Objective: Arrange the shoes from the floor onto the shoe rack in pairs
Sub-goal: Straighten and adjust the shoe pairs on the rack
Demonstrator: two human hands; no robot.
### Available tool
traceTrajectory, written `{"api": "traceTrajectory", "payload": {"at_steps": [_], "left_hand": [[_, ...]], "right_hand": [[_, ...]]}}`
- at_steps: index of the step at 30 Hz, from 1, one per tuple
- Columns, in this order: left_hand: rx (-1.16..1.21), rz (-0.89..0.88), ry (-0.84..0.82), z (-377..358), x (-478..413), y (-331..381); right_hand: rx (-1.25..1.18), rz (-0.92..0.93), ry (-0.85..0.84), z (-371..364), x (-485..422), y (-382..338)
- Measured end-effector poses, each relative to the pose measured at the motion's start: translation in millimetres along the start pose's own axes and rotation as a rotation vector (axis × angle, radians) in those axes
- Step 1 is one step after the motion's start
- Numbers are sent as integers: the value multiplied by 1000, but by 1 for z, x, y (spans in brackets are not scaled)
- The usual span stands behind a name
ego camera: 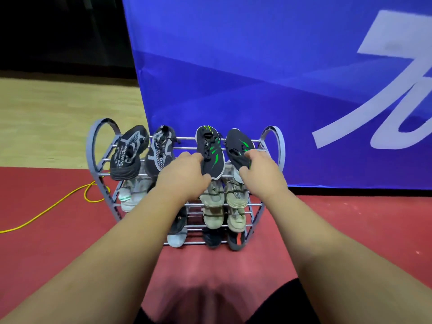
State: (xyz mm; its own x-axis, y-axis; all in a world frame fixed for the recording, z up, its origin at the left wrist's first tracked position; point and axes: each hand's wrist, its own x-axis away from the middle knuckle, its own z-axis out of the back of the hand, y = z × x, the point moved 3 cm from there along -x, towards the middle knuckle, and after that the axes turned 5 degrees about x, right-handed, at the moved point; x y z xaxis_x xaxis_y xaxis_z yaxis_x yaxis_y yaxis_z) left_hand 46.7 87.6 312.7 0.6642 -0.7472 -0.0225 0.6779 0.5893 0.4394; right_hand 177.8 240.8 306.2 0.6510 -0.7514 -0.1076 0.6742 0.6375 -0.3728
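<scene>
A grey metal shoe rack point(93, 146) stands on the red floor against a blue banner. On its top tier lie a black-and-grey pair, one shoe point(127, 152) at the left and its mate point(161, 150) beside it. Right of them is a black pair with green stripes. My left hand point(184, 176) grips the toe end of the left green-striped shoe point(210, 153). My right hand point(259, 169) grips the right green-striped shoe point(238, 146). Both shoes rest on the top bars. Lower tiers hold a beige pair point(224, 197), pale grey shoes point(131, 195) and dark shoes point(212, 237), partly hidden by my arms.
A yellow cable point(46, 209) runs over the red floor left of the rack. The blue banner point(257, 78) rises right behind the rack. Wooden flooring point(58, 118) lies beyond at the left. Red floor stretches between me and the rack.
</scene>
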Motion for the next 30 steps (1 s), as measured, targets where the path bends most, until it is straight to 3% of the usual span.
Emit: {"api": "traceTrajectory", "payload": {"at_steps": [7,15,19,24,30], "left_hand": [[254,91,213,-73,-41,-9],[252,93,244,-98,-81,-11],[257,151,174,-116,-84,-13],[237,138,217,-120,-87,-17],[273,103,255,-113,-81,-21]], "right_hand": [[-234,-28,302,-51,-34,35],[-158,-71,106,-94,-56,50],[-211,-77,129,-97,-58,57],[-238,-61,207,-97,-59,60],[-203,-71,139,-94,-62,59]]}}
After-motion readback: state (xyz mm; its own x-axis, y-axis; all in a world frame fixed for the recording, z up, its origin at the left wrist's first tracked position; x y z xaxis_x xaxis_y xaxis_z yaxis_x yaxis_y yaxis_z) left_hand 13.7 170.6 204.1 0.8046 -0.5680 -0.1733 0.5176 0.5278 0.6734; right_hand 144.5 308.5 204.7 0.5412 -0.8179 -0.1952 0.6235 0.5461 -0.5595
